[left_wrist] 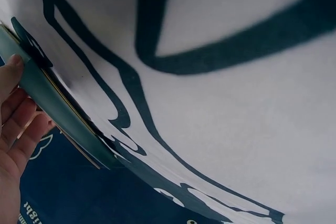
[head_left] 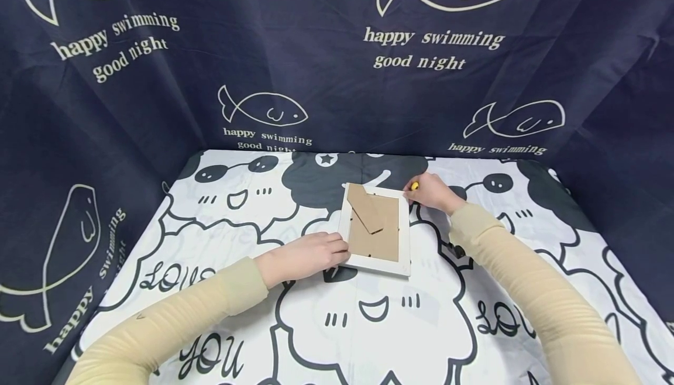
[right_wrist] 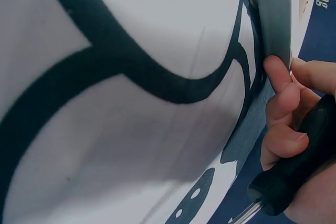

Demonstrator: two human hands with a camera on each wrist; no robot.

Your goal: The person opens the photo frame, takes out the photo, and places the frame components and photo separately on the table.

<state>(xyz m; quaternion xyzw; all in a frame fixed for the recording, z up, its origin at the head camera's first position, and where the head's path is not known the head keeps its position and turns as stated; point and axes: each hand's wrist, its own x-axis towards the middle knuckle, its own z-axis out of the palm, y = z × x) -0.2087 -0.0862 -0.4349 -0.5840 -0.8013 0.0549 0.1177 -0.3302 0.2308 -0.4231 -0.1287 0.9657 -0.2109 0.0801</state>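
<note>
Picture frame (head_left: 387, 227) is lying face down on the sheep-print cloth (head_left: 263, 326), so the front's totally hidden. You just get the white border, the brown backing board (head_left: 376, 246) and a stand leg (head_left: 363, 210) sitting at a slant over it. There are little dark bits round the board's edge, probably too small for anyone to make out properly.

Left hand (head_left: 310, 254) is gripping the frame's lower left side, thumb on the edge in the left wrist view, though that shot chops off most of the palm. Right hand (head_left: 430, 191) is up at the far right corner, fingertips touching the edge, and it's also got fingers curled round a screwdriver (right_wrist: 291, 174). From the head camera all you really see of that is a yellow spot by the fingers; the right wrist view shows the black handle and some metal shaft (right_wrist: 245, 214), but the tip's cut off. Both forearms run out of shot, sleeves and all.
</note>
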